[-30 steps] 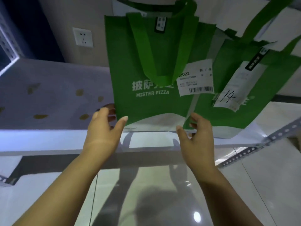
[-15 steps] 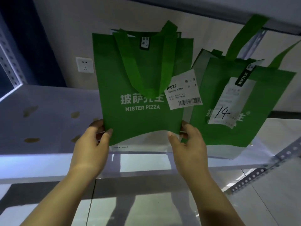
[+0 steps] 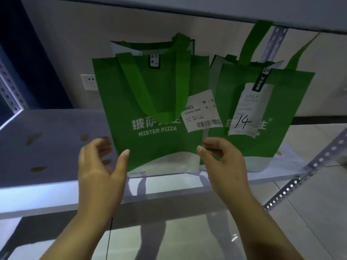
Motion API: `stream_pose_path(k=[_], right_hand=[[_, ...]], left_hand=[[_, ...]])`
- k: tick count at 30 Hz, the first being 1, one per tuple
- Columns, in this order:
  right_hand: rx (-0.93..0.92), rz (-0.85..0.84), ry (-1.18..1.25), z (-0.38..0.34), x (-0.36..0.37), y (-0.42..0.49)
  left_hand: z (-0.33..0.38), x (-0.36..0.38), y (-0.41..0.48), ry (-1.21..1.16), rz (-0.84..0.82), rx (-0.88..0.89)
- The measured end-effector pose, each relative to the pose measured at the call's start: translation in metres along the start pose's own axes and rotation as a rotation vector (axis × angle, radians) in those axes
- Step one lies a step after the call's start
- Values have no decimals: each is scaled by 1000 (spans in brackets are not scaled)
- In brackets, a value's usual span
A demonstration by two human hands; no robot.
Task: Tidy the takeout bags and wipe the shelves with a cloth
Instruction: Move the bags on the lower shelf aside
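A green "MISTER PIZZA" takeout bag (image 3: 150, 102) stands upright on the white shelf (image 3: 56, 194), its handles drooping over the front and a barcode receipt at its right edge. Close on its right stands a second green bag (image 3: 277, 139) with a receipt marked "14". My left hand (image 3: 99, 171) is at the first bag's lower left edge, thumb on the front, fingers spread beside it. My right hand (image 3: 223, 162) is at its lower right edge, between the two bags, with loosely curled fingers and the thumb tip touching the bag.
Several brown stains (image 3: 38, 168) mark the shelf to the left of the bags. A wall socket (image 3: 89, 81) sits behind. Another shelf board (image 3: 187, 8) runs close overhead. Perforated metal posts (image 3: 300, 182) frame the right side, with glossy floor tiles below.
The bag has come down onto the shelf beside the second bag. Both hands, which clasped its lower sides, have loosened, and the fingers have spread.
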State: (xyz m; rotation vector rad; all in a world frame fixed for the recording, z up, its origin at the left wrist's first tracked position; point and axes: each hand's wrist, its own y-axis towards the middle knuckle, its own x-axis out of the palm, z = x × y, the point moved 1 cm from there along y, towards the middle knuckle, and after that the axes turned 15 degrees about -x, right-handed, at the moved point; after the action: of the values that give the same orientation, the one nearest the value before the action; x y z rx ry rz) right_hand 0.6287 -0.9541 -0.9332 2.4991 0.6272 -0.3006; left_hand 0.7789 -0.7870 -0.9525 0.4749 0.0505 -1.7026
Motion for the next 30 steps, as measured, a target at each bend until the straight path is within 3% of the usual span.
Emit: stream_pose_path(k=[3,8,12,18,26,30], right_hand=[[-43,30,-27,-1,-18,-2],[-62,151,-109,11,-60,-1],[-51,235,-210,28,-95,3],[-6,382,-307,56,-124,15],[128,209,-247,80,-127,23],[137,231,-126,84,-126,24]], left_hand=[[14,4,-13,28,29,105],[33,33,-42,74,-161,216],[43,69,-67,108,-347,211],[68,120,-87,187,-433,196],[66,145,-94,249,-460,61],[64,150,-93,244,-462,22]])
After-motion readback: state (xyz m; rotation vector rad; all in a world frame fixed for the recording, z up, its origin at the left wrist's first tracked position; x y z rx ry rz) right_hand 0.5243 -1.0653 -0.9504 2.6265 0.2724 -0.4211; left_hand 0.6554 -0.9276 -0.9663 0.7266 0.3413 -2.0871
